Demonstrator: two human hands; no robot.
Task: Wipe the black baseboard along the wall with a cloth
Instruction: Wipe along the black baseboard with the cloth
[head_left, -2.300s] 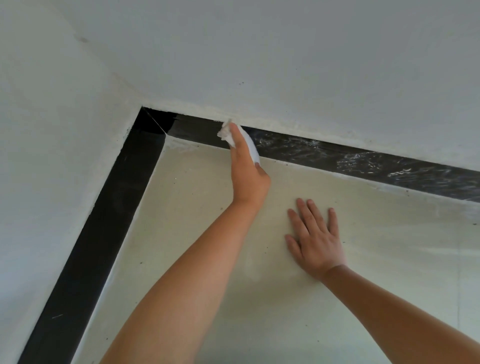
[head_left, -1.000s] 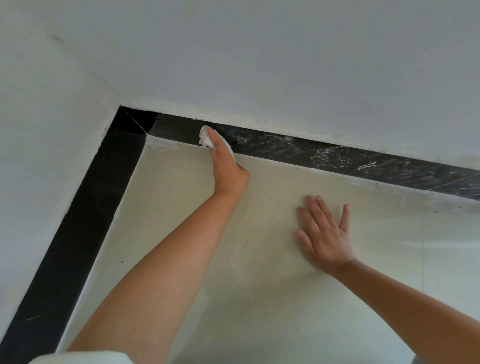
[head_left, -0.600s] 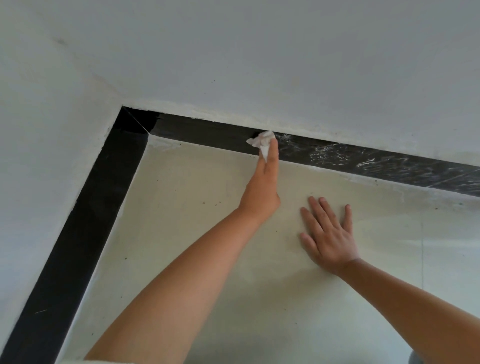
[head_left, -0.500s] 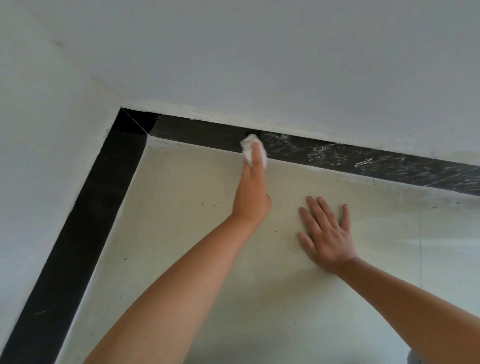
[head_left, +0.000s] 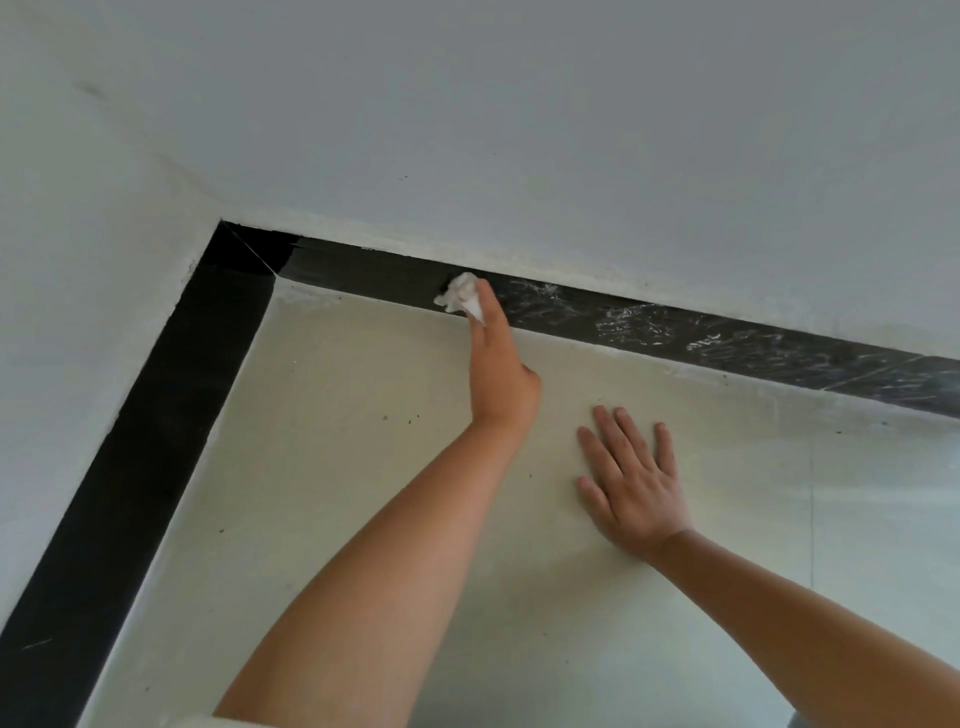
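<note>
White cloth (head_left: 461, 297), bunched under your left hand (head_left: 500, 371), pressed by its fingers on black baseboard (head_left: 675, 325) near the corner; right hand (head_left: 636, 480) flat on floor (head_left: 363, 441), grasping nothing; mid-wipe; next, work rightward over the smeared stretch.

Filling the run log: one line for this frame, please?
left hand: presses cloth on baseboard | right hand: flat on floor | streaks remain right of cloth
</note>
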